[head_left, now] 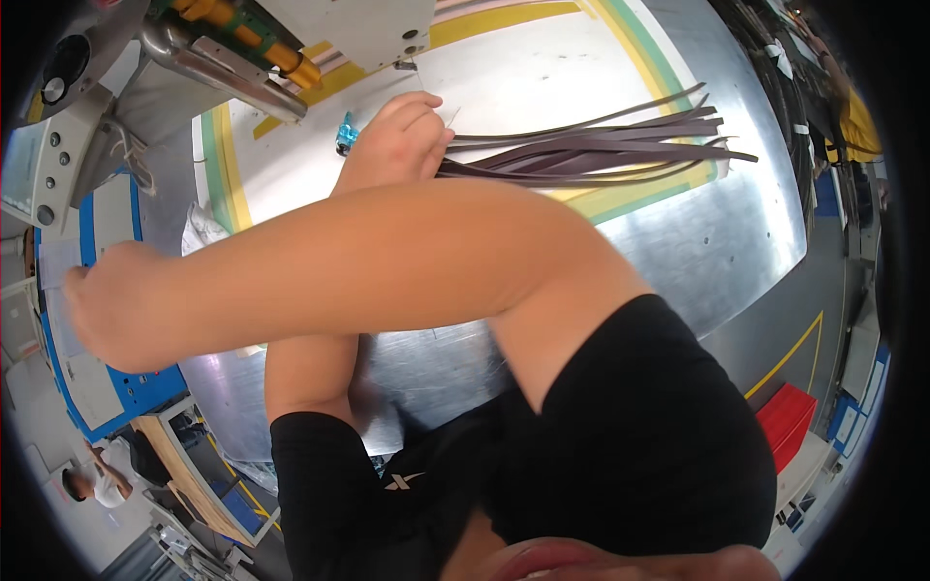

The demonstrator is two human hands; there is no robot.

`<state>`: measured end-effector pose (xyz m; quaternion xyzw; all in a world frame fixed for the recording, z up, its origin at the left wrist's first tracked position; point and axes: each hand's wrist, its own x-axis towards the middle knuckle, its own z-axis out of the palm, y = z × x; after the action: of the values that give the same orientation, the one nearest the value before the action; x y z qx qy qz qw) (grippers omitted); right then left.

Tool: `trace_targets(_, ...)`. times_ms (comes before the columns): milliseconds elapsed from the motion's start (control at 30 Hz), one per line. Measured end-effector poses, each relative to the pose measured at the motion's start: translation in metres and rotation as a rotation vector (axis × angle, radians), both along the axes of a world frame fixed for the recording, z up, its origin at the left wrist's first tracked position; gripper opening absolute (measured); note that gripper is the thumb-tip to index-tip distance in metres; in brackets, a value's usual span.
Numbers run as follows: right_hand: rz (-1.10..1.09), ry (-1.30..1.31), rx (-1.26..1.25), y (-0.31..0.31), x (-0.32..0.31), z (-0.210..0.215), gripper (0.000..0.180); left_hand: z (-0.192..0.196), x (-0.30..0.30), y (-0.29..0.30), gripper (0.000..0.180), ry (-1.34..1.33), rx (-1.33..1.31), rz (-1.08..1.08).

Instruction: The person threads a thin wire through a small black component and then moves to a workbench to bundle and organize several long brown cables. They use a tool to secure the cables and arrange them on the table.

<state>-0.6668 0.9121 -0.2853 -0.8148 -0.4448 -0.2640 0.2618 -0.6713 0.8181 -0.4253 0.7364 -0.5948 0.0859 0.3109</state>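
Two hands in view. Left hand: fingers curled down on the near ends of a bundle of dark strips, which fans rightward across the metal surface. Right hand: arm crossed to the left, at a blue-edged panel; its grip cannot be made out.

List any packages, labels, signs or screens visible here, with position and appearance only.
Control panel: far left, grey-white, with round knobs and a pale screen.
Paper sheets: left, white, on a blue board, under the right hand.
Red box: lower right, on the floor.
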Motion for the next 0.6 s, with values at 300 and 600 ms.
trace_targets(300, 0.101, 0.593, -0.041, -0.164, -0.135, -0.080, 0.017, -0.007, 0.002, 0.019, 0.020, -0.063, -0.039, -0.022)
trace_targets(600, -0.191, 0.538, -0.237, -0.239, -0.190, -0.139, 0.019, -0.005, 0.001, 0.023, 0.013, -0.007, -0.014, 0.058)
